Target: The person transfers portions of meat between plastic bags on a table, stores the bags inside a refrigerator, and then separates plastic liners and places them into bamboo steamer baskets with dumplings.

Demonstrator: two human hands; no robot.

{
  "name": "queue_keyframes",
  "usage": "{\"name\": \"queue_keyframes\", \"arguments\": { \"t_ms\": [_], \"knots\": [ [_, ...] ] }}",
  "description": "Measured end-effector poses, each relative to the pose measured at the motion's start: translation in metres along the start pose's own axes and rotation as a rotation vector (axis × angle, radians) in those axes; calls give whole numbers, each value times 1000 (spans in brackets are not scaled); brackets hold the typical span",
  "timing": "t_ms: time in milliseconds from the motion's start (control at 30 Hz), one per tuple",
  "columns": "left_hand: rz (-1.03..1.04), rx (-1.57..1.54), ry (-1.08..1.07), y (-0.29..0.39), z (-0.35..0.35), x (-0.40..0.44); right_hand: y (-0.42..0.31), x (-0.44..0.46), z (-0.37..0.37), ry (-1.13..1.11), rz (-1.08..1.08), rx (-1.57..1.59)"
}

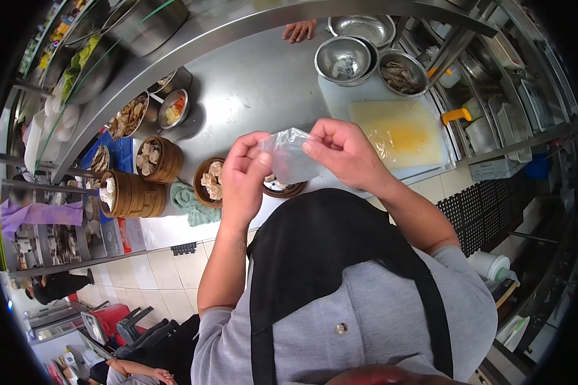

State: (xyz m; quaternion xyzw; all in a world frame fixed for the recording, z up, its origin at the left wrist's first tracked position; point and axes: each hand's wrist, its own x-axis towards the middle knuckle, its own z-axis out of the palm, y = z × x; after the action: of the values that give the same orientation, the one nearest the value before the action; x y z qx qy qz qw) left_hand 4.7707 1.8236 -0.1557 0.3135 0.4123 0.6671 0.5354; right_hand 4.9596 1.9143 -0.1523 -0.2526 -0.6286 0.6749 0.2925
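Note:
A small clear plastic bag [293, 157] is stretched between my two hands in front of my apron. My left hand [245, 168] pinches its left edge between thumb and fingers. On the other side, my right hand [341, 153] grips the upper right edge. Just left of my left hand is a bamboo steamer [202, 190] of pale dumplings. Partly hidden beneath the bag and my hands sits another round steamer [294, 191] with food in it. A green cloth [192, 205] lies crumpled beside the dumplings.
Stacked bamboo steamers [133, 196] and metal bowls of food [173, 109] stand at left. Steel bowls [342, 59] and a bowl of greyish food [401, 72] are at back right, near a yellow-stained cutting board [398, 135]. Another person's hand [300, 31] rests across the table. A metal shelf rail [237, 25] arches above.

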Motion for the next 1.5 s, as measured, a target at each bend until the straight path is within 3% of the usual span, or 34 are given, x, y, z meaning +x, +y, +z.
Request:
{"name": "queue_keyframes", "arguments": {
  "t_ms": [67, 133, 200, 333, 500, 800, 1000, 1200, 1500],
  "knots": [
    [75, 231, -105, 4, 8, -3, -7, -2, 3, -30, 7, -5],
    [70, 233, -105, 1, 8, -1, -9, -4, 7, -57, 16, -11],
    [29, 168, -48, 3, 11, 0, -10, -4, 11, -83, -17, 222],
    [25, 58, -45, 11, 19, 2, -16, -9, 2, -144, 22, 186],
    [13, 73, -86, 14, 18, 2, -14, -11, 0, -189, 50, 361],
    [79, 144, -71, 15, 18, -4, -27, -14, 6, -107, 33, 120],
    [61, 123, -70, 15, 16, -3, -12, -10, 2, -135, 27, 295],
    [92, 167, -87, 16, 19, -4, -23, -10, 6, -109, 14, 129],
    [82, 165, -79, 17, 20, -5, -17, -8, 6, -144, -6, 212]
  ]
}}
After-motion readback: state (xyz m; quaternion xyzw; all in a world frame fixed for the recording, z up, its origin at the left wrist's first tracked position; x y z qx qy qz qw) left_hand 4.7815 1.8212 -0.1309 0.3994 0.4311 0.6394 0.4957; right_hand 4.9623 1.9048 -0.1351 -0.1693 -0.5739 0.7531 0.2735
